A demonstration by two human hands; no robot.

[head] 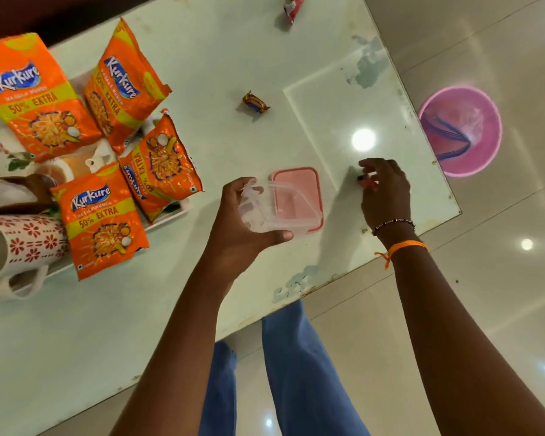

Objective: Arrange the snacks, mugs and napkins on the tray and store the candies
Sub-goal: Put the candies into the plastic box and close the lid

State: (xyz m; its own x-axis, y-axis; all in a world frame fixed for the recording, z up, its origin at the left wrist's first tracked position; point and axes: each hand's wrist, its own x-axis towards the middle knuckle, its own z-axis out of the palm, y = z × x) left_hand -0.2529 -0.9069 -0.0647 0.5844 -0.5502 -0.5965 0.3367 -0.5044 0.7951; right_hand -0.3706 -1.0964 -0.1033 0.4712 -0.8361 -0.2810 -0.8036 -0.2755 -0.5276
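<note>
Now left hand (243, 215) cupping clear box (274, 209), right hand (384, 190) pinching candy (364, 179)

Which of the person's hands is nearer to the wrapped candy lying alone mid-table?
Left. The left hand, holding the clear container, is below the candy; the right hand is farther off, to its lower right.

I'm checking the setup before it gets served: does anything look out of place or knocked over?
Yes. The floral mug lies on its side at the tray's near edge instead of standing. A wrapped candy sits loose mid-table, and a red packet lies alone at the far edge, away from the pink lid.
</note>
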